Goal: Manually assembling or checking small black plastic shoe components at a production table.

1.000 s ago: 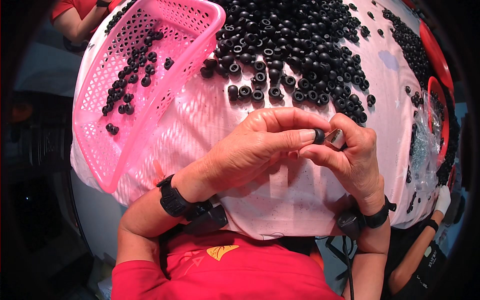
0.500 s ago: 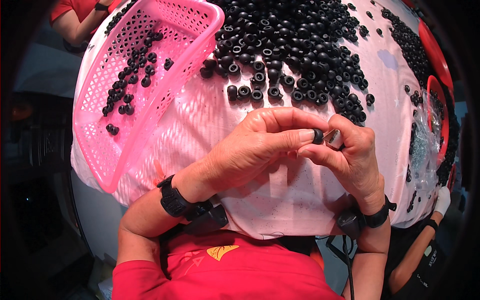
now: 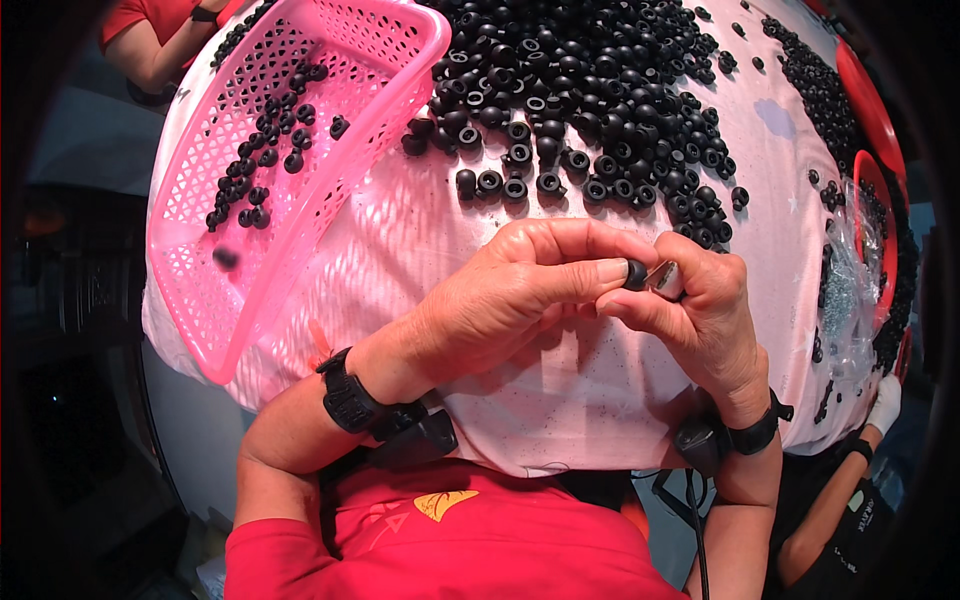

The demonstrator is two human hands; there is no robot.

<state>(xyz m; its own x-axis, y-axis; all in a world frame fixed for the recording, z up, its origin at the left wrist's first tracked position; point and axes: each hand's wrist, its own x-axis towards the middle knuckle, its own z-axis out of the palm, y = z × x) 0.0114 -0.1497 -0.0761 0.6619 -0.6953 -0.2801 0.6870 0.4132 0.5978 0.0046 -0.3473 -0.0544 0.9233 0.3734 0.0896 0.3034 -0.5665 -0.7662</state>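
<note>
Between the thumb and fingers of my left hand (image 3: pixel 520 275) is a small round black rubber piece (image 3: pixel 635 274). My right hand (image 3: pixel 695 300) is closed on a small shiny metal tool (image 3: pixel 664 280) whose flat tip is right beside that piece; its exact kind is hard to make out. Both hands meet above the pink-white cloth, fingertips close together. Just beyond them spreads a large heap of similar black pieces (image 3: pixel 590 90), several showing a ring-shaped hollow end.
A pink perforated basket (image 3: pixel 290 245) at the left holds scattered black pieces. To the right are red trays (image 3: pixel 868 190), more black pieces and a clear plastic bag (image 3: pixel 850 290). A person's white-gloved hand (image 3: pixel 885 402) is at the right edge; another person's arm (image 3: pixel 160 50) is upper left.
The metal tool has tilted slightly at the black piece. In the basket's near end, a black piece is now blurred by motion. My hands have otherwise hardly moved.
</note>
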